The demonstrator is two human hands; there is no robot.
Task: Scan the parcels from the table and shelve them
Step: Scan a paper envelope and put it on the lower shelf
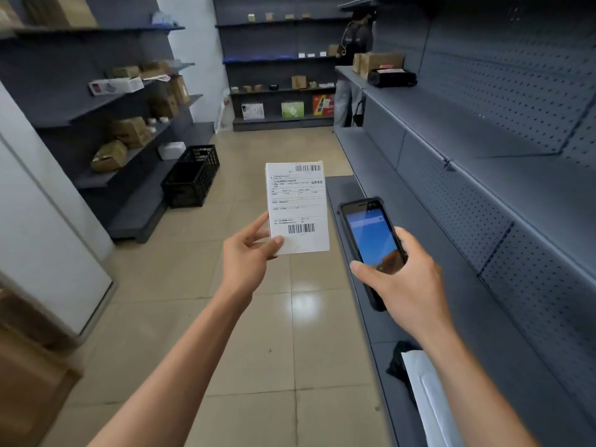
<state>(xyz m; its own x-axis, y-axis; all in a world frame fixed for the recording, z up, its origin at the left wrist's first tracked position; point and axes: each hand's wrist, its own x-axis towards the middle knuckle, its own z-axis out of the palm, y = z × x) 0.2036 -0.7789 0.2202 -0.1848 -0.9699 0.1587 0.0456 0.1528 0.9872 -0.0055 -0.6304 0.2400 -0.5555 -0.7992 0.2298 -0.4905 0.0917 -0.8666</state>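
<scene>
My left hand pinches the lower left corner of a small white parcel, held upright over the tiled aisle with its shipping label and two barcodes facing me. Just to its right, my right hand grips a black handheld scanner whose blue screen is lit, with the thumb lying across the screen's lower edge. The scanner's top end sits level with the parcel's lower half. Grey shelves run along the right, mostly bare.
A black plastic crate stands on the floor at the left shelving, which holds cardboard boxes. A person stands at the far right shelf end. A white and a black bag lie on the low right shelf.
</scene>
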